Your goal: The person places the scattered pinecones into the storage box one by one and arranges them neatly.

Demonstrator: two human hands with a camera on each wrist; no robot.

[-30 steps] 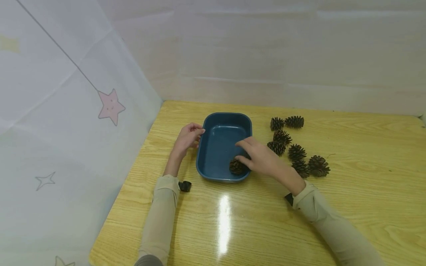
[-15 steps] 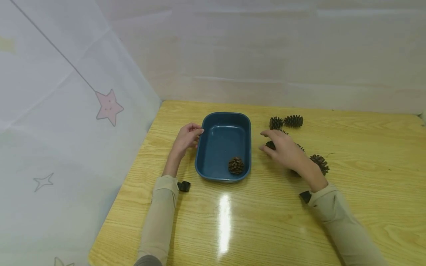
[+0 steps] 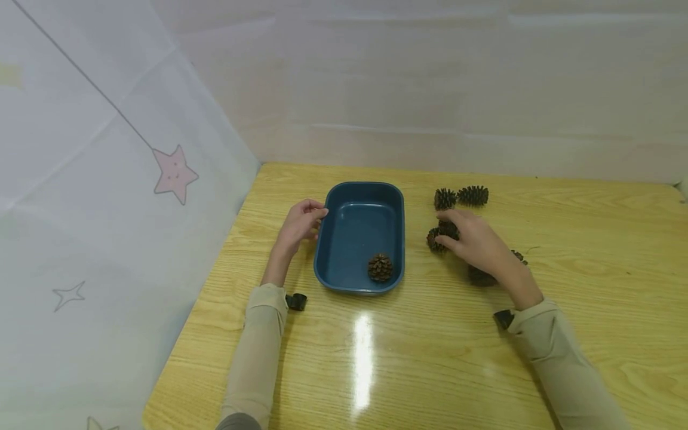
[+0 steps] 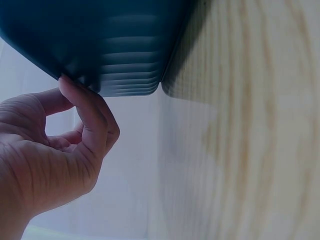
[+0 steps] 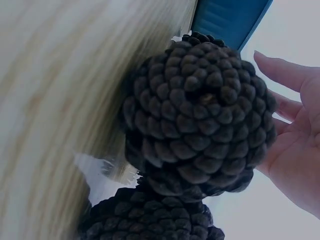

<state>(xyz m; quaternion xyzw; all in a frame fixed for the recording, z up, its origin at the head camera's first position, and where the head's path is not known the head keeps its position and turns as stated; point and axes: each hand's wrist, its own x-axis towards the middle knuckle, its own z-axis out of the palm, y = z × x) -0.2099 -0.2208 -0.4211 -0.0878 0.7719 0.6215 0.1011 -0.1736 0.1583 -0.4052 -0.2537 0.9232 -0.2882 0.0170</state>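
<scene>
A blue rectangular tray lies on the wooden table with one brown pine cone in its near right corner. At its left side my left hand pinches the rim; the left wrist view shows a bent finger against the tray's outer wall. My right hand hovers over the loose pine cones, thumb and fingers spread apart around two of them, of which the pine cone shows beside the thumb. In the right wrist view a large pine cone stands in front of the relaxed right hand.
Behind the right hand, a pine cone and a longer pine cone lie near the table's back edge. Under the right wrist more pine cones are partly hidden. A white curtain hangs behind the table and along its left.
My right hand let go of the pine cone in the tray and moved right, out over the loose pine cones. The left hand has stayed at the tray's rim.
</scene>
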